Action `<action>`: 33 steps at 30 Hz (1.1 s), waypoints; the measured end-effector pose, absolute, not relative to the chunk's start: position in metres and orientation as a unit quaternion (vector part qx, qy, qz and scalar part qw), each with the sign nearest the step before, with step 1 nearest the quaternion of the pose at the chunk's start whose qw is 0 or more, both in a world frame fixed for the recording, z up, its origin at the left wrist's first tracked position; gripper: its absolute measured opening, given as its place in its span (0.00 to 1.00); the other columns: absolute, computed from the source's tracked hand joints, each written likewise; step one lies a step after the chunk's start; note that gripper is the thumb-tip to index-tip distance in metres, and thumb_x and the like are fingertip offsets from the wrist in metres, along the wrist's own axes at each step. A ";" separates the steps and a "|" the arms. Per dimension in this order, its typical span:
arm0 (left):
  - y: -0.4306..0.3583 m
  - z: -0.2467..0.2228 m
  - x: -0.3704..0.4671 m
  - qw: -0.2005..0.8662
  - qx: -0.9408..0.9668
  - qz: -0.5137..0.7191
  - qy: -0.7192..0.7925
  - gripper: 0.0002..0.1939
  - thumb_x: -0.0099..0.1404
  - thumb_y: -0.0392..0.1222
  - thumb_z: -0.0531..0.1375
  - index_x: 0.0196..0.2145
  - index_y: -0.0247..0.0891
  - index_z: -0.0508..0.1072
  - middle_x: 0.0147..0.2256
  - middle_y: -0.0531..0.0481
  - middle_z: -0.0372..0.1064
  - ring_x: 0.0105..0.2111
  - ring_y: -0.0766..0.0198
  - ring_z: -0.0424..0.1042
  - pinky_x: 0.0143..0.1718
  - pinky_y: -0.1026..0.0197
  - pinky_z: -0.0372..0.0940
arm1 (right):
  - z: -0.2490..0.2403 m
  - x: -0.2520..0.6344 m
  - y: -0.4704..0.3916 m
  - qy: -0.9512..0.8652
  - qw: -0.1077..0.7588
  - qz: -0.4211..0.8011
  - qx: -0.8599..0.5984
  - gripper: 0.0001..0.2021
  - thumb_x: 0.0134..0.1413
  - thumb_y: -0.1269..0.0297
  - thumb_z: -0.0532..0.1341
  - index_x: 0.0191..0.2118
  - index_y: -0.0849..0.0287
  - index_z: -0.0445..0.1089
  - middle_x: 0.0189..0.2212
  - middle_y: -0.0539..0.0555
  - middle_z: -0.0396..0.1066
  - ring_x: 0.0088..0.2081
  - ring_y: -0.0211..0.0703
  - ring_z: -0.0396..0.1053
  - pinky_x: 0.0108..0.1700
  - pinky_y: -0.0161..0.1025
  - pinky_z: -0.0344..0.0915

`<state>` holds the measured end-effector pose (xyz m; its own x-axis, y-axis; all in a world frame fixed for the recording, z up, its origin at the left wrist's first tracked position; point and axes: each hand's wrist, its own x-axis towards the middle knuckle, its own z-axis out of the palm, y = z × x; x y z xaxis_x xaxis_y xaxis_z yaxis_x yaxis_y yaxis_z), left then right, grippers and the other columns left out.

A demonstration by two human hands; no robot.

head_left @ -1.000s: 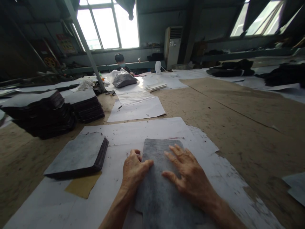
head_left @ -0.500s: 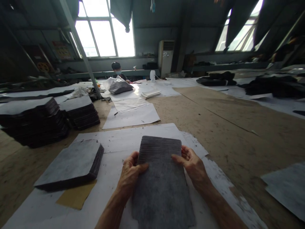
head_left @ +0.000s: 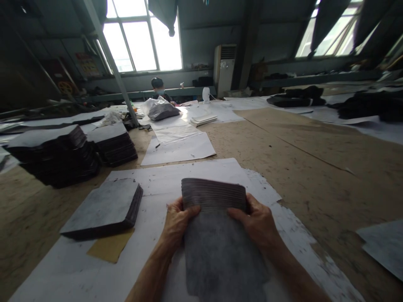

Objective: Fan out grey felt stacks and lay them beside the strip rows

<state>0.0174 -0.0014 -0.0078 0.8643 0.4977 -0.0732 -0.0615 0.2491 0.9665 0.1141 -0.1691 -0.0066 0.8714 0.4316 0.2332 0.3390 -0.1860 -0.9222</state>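
A stack of grey fabric pieces (head_left: 220,247) is held between my two hands, its far edges fanned into thin steps. My left hand (head_left: 178,218) grips the left side, thumb on top and fingers beneath. On the right side my right hand (head_left: 256,218) has the same grip, its fingers partly hidden behind the stack. Beneath them lies a large white paper sheet (head_left: 151,247). To the left, another stack of grey pieces (head_left: 103,205) rests on the sheet, beside a tan card (head_left: 111,246) that sticks out from under it.
Two tall dark stacks, one larger (head_left: 59,155) and one smaller (head_left: 115,144), stand at the left on the brown table (head_left: 302,167). A grey sheet (head_left: 385,243) lies at the right edge. Farther back are a plastic bag (head_left: 162,109), a metal pole (head_left: 110,63) and a seated person (head_left: 158,86).
The far end of the held stack has fanned wider and bent, with its right corner shifted right. Both hands keep their hold. The camera view has shifted slightly.
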 end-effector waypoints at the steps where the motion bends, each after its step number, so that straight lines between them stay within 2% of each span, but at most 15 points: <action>1: -0.002 -0.007 0.018 0.721 0.635 0.207 0.182 0.13 0.49 0.38 0.62 0.35 0.34 0.71 0.32 0.50 0.71 0.30 0.63 0.67 0.32 0.63 0.64 | -0.007 0.116 -0.168 -0.211 0.614 0.105 -0.754 0.18 0.40 0.60 0.64 0.40 0.60 0.66 0.33 0.51 0.71 0.34 0.44 0.69 0.36 0.37 0.66; 4: -0.001 -0.008 0.017 0.590 0.741 0.272 0.174 0.08 0.51 0.37 0.61 0.32 0.36 0.74 0.29 0.53 0.71 0.32 0.65 0.66 0.35 0.65 0.61 | -0.008 0.117 -0.167 -0.152 0.683 0.212 -0.682 0.25 0.35 0.60 0.66 0.43 0.61 0.63 0.36 0.53 0.71 0.36 0.46 0.68 0.35 0.38 0.67; 6: 0.001 -0.010 0.016 0.651 0.693 0.255 0.176 0.10 0.49 0.37 0.62 0.33 0.35 0.73 0.30 0.52 0.71 0.31 0.64 0.67 0.34 0.64 0.62 | -0.010 0.116 -0.167 -0.168 0.673 0.153 -0.704 0.23 0.35 0.60 0.66 0.41 0.60 0.65 0.34 0.51 0.71 0.34 0.43 0.68 0.33 0.36 0.66; 9: 0.002 -0.014 0.016 0.797 0.555 0.160 0.180 0.17 0.47 0.37 0.64 0.36 0.34 0.70 0.32 0.48 0.71 0.29 0.61 0.69 0.31 0.60 0.65 | -0.012 0.114 -0.168 -0.221 0.589 0.014 -0.777 0.15 0.37 0.60 0.63 0.34 0.60 0.67 0.27 0.48 0.70 0.29 0.39 0.65 0.31 0.34 0.62; 11: 0.001 -0.017 0.016 0.802 0.553 0.126 0.185 0.19 0.47 0.37 0.64 0.39 0.34 0.69 0.33 0.45 0.72 0.29 0.59 0.70 0.31 0.58 0.66 | -0.014 0.116 -0.167 -0.211 0.565 0.035 -0.797 0.15 0.37 0.62 0.63 0.36 0.59 0.67 0.28 0.48 0.70 0.29 0.39 0.66 0.31 0.34 0.62; 14: -0.001 -0.017 0.019 0.724 0.643 0.143 0.203 0.18 0.48 0.38 0.62 0.40 0.37 0.69 0.35 0.46 0.72 0.32 0.57 0.71 0.33 0.58 0.66 | -0.018 0.121 -0.165 -0.179 0.593 0.122 -0.775 0.23 0.38 0.63 0.62 0.46 0.58 0.63 0.38 0.50 0.70 0.36 0.41 0.68 0.37 0.35 0.66; 16: -0.002 -0.015 0.020 0.631 0.720 0.170 0.234 0.16 0.49 0.39 0.61 0.38 0.38 0.69 0.34 0.48 0.71 0.33 0.57 0.70 0.35 0.58 0.65 | -0.022 0.124 -0.164 -0.182 0.583 0.107 -0.784 0.27 0.39 0.63 0.62 0.50 0.57 0.60 0.43 0.52 0.68 0.41 0.43 0.68 0.44 0.39 0.66; 18: -0.002 -0.013 0.020 0.527 0.782 0.203 0.263 0.17 0.49 0.39 0.60 0.39 0.37 0.67 0.35 0.48 0.70 0.36 0.57 0.69 0.40 0.56 0.65 | -0.027 0.125 -0.162 -0.207 0.529 0.029 -0.822 0.30 0.39 0.62 0.61 0.52 0.61 0.58 0.47 0.56 0.65 0.46 0.46 0.65 0.50 0.44 0.63; 20: -0.002 -0.012 0.019 0.433 0.816 0.253 0.287 0.24 0.51 0.39 0.59 0.47 0.34 0.63 0.44 0.43 0.67 0.45 0.56 0.66 0.49 0.53 0.62 | -0.032 0.122 -0.162 -0.260 0.459 -0.098 -0.844 0.31 0.44 0.59 0.59 0.55 0.67 0.56 0.51 0.62 0.61 0.52 0.50 0.60 0.55 0.48 0.58; 22: -0.001 -0.014 0.018 0.356 0.845 0.284 0.279 0.33 0.55 0.41 0.56 0.56 0.30 0.52 0.56 0.38 0.54 0.57 0.57 0.53 0.59 0.53 0.51 | -0.035 0.117 -0.161 -0.339 0.377 -0.207 -0.837 0.33 0.50 0.54 0.56 0.57 0.70 0.53 0.56 0.65 0.54 0.58 0.52 0.51 0.58 0.51 0.53; 24: -0.002 -0.018 0.017 0.283 0.903 0.217 0.241 0.34 0.60 0.46 0.51 0.60 0.31 0.44 0.62 0.40 0.41 0.62 0.58 0.40 0.63 0.52 0.40 | -0.036 0.110 -0.161 -0.433 0.273 -0.205 -0.834 0.33 0.54 0.48 0.51 0.60 0.67 0.51 0.59 0.63 0.49 0.60 0.52 0.46 0.59 0.54 0.50; 27: -0.005 -0.022 0.016 0.201 0.960 0.055 0.187 0.31 0.63 0.52 0.45 0.60 0.36 0.45 0.63 0.43 0.35 0.63 0.56 0.33 0.63 0.47 0.34 | -0.035 0.103 -0.162 -0.511 0.132 -0.092 -0.845 0.33 0.56 0.43 0.46 0.61 0.61 0.50 0.60 0.58 0.45 0.61 0.52 0.42 0.59 0.59 0.46; 29: -0.007 -0.022 0.016 0.168 0.967 0.025 0.193 0.32 0.63 0.55 0.42 0.61 0.37 0.44 0.63 0.44 0.32 0.63 0.56 0.33 0.63 0.46 0.34 | -0.033 0.101 -0.164 -0.506 0.109 -0.080 -0.852 0.34 0.56 0.42 0.44 0.61 0.62 0.50 0.61 0.57 0.43 0.62 0.52 0.40 0.60 0.60 0.44; 33: -0.008 -0.019 0.013 0.134 0.971 0.033 0.195 0.33 0.64 0.56 0.39 0.61 0.36 0.39 0.63 0.46 0.28 0.63 0.58 0.29 0.63 0.46 0.33 | -0.032 0.105 -0.165 -0.470 0.138 -0.133 -0.861 0.36 0.56 0.41 0.44 0.61 0.65 0.49 0.61 0.59 0.42 0.62 0.51 0.40 0.60 0.59 0.45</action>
